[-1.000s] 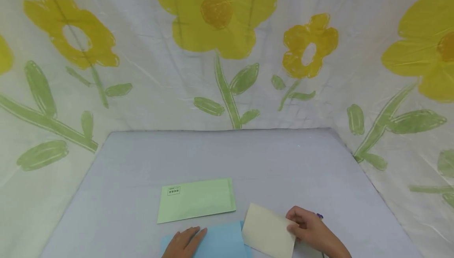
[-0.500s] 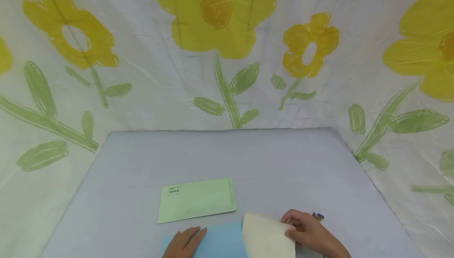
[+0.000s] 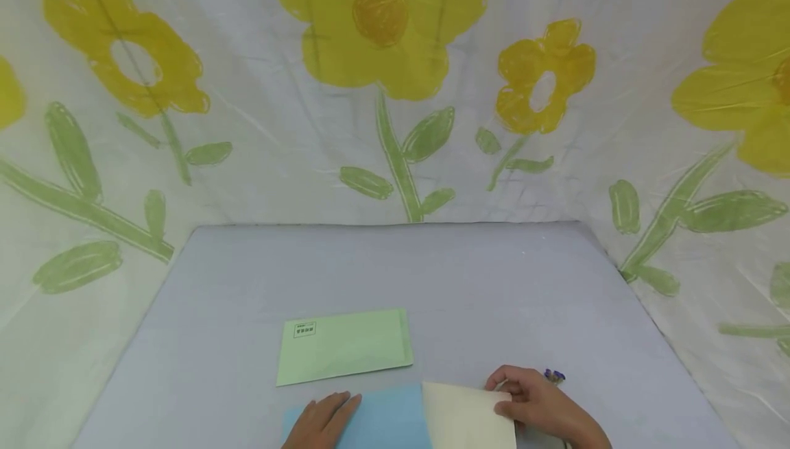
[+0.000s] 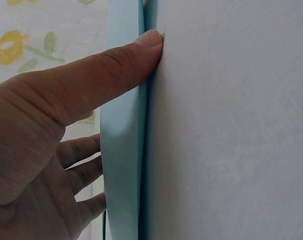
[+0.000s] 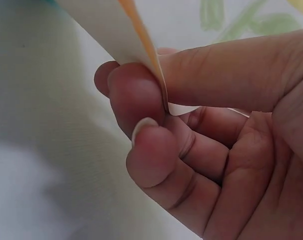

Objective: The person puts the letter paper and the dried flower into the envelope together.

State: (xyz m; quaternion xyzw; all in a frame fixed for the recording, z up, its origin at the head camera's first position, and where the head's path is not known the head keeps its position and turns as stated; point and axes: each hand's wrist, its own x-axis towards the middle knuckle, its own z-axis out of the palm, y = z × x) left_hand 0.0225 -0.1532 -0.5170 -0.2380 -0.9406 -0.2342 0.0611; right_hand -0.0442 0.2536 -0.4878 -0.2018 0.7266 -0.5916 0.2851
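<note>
A blue envelope (image 3: 389,415) lies at the near edge of the head view. My left hand (image 3: 321,421) holds it, fingers spread over the top and the thumb (image 4: 111,72) across its near edge in the left wrist view. To its right, a cream paper card (image 3: 469,415) meets the envelope's right end; how far it reaches inside is hidden. My right hand (image 3: 540,401) pinches the card's right edge between thumb and fingertips. In the right wrist view an orange stripe shows along the card (image 5: 99,25). The bottom of both papers is cut off.
A light green envelope (image 3: 345,347) with a small printed box lies beyond the blue one. Small purple flowers (image 3: 554,375) on a stem lie beside my right hand, partly covered by it. A flower-printed curtain (image 3: 278,147) closes the table's far side.
The cream card has turned straighter and shifted slightly toward me, its left edge now lined up with the blue envelope's end. My right hand followed a little; my left hand stayed put.
</note>
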